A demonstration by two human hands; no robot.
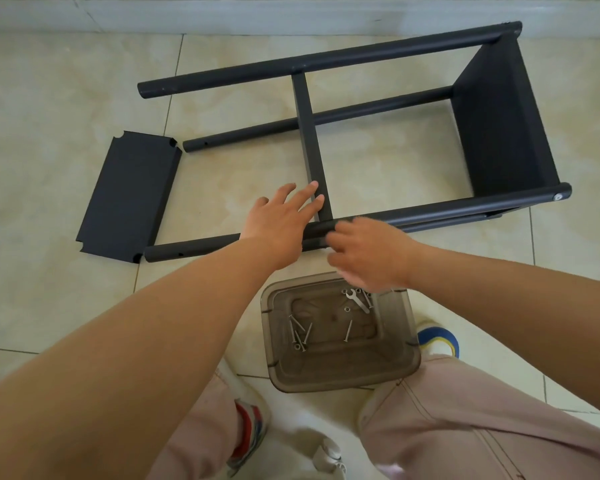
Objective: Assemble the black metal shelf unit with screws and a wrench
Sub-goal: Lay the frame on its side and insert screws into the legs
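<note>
The black metal shelf unit (361, 109) lies on its side on the tiled floor, with several round posts, a middle shelf panel (309, 133) seen edge-on and an end panel (499, 123) at the right. A loose black shelf panel (129, 195) lies flat at the left. My left hand (281, 223) reaches with straight fingers to the lower end of the middle panel and touches it. My right hand (364, 251) is blurred, its fingers curled at the near post (430, 213); whether it holds anything is unclear. Screws (300, 332) and a small wrench (357, 299) lie in a tray.
A smoky transparent plastic tray (340, 372) stands on the floor between my knees, just under my right hand. A grey wall skirting (222, 15) runs along the far side. My shoes and pink trousers fill the bottom of the view.
</note>
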